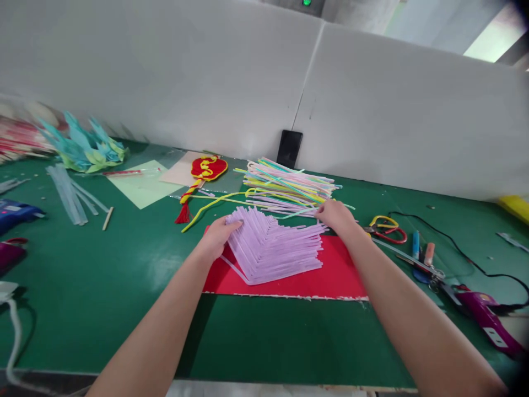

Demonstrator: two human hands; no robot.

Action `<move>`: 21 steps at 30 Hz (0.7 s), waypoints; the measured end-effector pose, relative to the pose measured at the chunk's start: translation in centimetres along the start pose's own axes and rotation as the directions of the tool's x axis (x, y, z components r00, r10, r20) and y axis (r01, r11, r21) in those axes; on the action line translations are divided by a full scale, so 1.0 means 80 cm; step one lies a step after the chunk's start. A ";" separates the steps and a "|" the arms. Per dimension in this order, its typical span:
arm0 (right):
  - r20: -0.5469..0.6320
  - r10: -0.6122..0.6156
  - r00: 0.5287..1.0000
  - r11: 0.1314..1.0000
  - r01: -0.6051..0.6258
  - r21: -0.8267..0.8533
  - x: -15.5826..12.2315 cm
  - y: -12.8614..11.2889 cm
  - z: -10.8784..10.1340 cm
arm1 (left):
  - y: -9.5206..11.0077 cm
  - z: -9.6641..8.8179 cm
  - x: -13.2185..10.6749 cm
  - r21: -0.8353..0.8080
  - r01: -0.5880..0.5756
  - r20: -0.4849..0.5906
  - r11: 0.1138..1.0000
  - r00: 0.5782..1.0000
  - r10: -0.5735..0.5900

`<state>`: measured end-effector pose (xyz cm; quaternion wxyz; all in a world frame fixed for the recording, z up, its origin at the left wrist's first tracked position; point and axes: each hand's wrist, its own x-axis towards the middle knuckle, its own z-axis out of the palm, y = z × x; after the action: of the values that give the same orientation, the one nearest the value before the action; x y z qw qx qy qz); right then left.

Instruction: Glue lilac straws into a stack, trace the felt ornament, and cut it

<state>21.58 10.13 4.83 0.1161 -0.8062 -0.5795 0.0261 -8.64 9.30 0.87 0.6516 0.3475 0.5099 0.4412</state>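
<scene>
The left hand point(217, 237), thumb uppermost, pinches the left edge of the purple pipe cleaners point(273, 251) at mid-frame; the right hand point(336, 216) curls at their upper right, its grip unclear. Both forearms point(161, 320) slant inward from the bottom; a red sheet point(341, 267) lies under the pipe cleaners.

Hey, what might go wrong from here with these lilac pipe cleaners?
The lilac pipe cleaners could slip out of line if the left hand loosens its grip on their edge. The right hand, close to the mixed pile, might snag stray strands. The phone, leaning on the wall, may slide if bumped.
</scene>
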 end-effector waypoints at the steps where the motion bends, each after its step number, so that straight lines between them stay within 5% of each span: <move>1: -0.031 0.005 0.999 1.000 -0.005 -0.009 0.003 0.001 -0.008 | -0.001 -0.001 0.001 -0.001 -0.001 0.001 1.000 1.000 0.001; 8: -0.197 -0.059 0.979 0.998 0.053 -0.038 0.033 0.000 -0.053 | -0.002 -0.001 0.001 -0.011 0.005 0.007 1.000 1.000 -0.005; 15: -0.147 -0.102 0.984 0.994 0.107 0.028 0.040 0.026 -0.030 | -0.001 -0.002 0.001 -0.012 0.003 0.019 1.000 1.000 -0.003; 21: -0.235 -0.112 0.965 0.955 0.170 0.243 -0.008 0.013 -0.028 | -0.003 0.000 0.000 -0.017 -0.033 0.022 0.999 0.999 0.034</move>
<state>22.75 8.87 6.74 0.2859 -0.7381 -0.6111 0.0049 -8.63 9.20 0.69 0.6524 0.3554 0.4932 0.4525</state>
